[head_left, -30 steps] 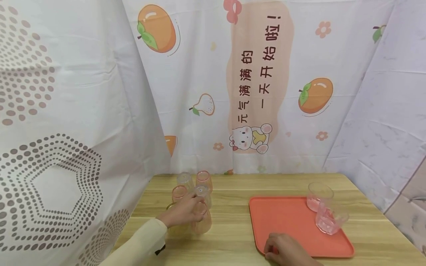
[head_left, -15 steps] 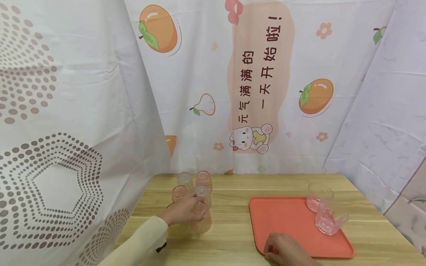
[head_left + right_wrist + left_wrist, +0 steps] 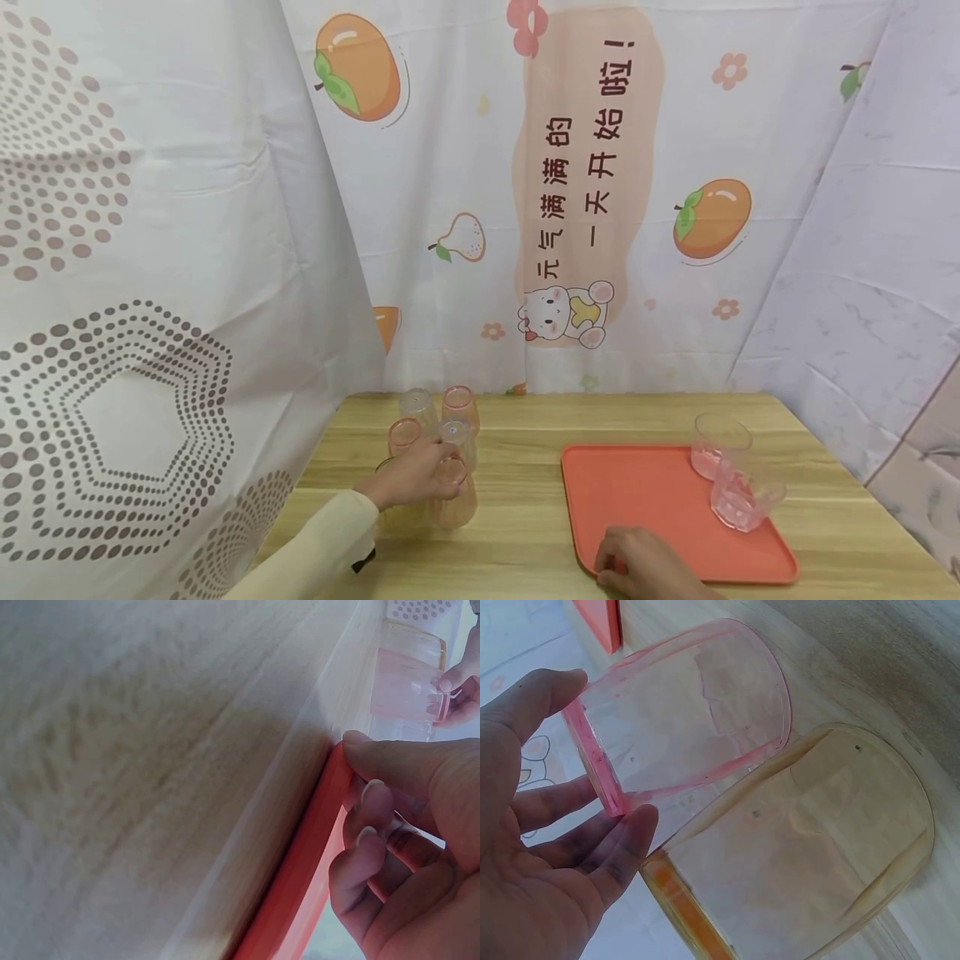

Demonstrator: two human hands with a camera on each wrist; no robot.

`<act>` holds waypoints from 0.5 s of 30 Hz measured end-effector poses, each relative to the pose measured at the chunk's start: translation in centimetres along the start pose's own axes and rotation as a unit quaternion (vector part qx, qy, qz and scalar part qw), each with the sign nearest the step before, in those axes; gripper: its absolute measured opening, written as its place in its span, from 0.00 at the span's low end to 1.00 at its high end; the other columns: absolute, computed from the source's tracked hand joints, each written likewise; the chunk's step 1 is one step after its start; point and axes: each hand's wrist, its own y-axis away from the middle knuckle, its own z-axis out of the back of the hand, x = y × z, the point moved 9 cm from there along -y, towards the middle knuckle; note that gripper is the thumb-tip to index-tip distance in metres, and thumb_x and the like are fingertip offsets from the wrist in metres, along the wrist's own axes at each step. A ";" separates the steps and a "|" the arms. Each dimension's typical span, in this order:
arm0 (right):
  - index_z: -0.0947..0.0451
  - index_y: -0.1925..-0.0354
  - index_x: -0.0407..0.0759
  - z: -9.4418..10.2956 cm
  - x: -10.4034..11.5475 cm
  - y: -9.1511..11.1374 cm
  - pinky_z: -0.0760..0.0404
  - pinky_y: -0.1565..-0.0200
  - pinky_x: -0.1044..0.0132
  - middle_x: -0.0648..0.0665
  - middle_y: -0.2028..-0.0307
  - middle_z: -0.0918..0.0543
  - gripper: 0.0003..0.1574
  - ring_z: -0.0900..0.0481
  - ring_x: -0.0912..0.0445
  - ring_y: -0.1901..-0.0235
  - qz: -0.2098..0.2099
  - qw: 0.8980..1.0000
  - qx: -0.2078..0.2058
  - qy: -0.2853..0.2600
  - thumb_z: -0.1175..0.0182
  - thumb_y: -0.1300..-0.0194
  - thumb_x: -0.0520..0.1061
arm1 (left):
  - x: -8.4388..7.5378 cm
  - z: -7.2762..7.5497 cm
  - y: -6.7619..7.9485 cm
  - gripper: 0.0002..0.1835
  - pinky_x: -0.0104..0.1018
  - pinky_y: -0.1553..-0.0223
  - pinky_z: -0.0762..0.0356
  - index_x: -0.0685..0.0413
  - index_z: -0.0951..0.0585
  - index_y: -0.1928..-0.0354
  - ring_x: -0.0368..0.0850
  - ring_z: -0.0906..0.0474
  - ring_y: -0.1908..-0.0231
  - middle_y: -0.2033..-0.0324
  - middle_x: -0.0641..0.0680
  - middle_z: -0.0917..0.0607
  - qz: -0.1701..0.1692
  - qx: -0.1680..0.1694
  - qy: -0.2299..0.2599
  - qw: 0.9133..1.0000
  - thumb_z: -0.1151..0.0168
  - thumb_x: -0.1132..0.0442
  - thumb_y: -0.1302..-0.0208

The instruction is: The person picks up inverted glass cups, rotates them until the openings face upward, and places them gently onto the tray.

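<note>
My left hand (image 3: 412, 477) holds a see-through pink cup (image 3: 453, 507) by its base, thumb on one side and fingers on the other. The cup stands upside down, rim at the tabletop. Close beside it is an upturned yellow cup (image 3: 802, 840), partly hidden by the hand in the head view. At the near left corner of a red tray (image 3: 637, 492), my right hand (image 3: 647, 562) pinches the rim, its thumb tip (image 3: 355, 738) on the edge and its other fingers curled. Two clear cups, one behind (image 3: 720, 446) and one in front (image 3: 744, 500), stand at the tray's right side.
Behind the left hand stand more upturned cups, among them a pink one (image 3: 460, 407) and a clear one (image 3: 417, 408). The wooden table (image 3: 517, 500) runs between the cups and the tray. Printed curtains (image 3: 450, 167) close off the back and sides.
</note>
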 end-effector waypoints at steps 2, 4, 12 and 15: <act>0.16 0.69 0.57 0.0 0.0 0.0 0.29 0.71 0.68 0.68 0.70 0.26 0.06 0.31 0.70 0.72 0.001 1.000 0.000 0.000 0.26 0.38 0.50 | 0.0 0.0 0.1 0.19 0.39 0.57 0.22 0.57 0.17 0.52 0.47 0.24 0.53 0.52 0.53 0.19 0.001 -0.004 0.001 1.000 0.27 0.52 0.38; 0.16 0.69 0.57 0.0 0.1 0.1 0.29 0.71 0.68 0.68 0.70 0.26 0.06 0.31 0.70 0.72 0.002 1.000 0.000 0.001 0.26 0.38 0.50 | -0.1 0.1 0.2 0.19 0.40 0.56 0.21 0.57 0.16 0.52 0.48 0.23 0.53 0.52 0.53 0.19 -0.003 -0.012 0.005 1.000 0.27 0.52 0.38; 0.16 0.69 0.57 0.1 0.2 0.2 0.29 0.71 0.68 0.67 0.70 0.26 0.07 0.31 0.70 0.71 -0.003 1.000 -0.007 0.002 0.26 0.39 0.49 | -1.1 0.6 0.3 0.18 0.44 0.51 0.21 0.57 0.16 0.54 0.50 0.23 0.51 0.53 0.53 0.18 -0.018 -0.032 0.010 0.999 0.26 0.53 0.39; 0.16 0.69 0.58 0.1 0.2 0.3 0.29 0.71 0.68 0.67 0.70 0.26 0.07 0.31 0.70 0.71 -0.005 1.000 -0.006 -0.003 0.26 0.38 0.49 | -1.3 0.6 0.3 0.20 0.44 0.51 0.21 0.57 0.16 0.53 0.50 0.22 0.50 0.51 0.54 0.18 -0.009 -0.028 0.018 0.999 0.26 0.52 0.40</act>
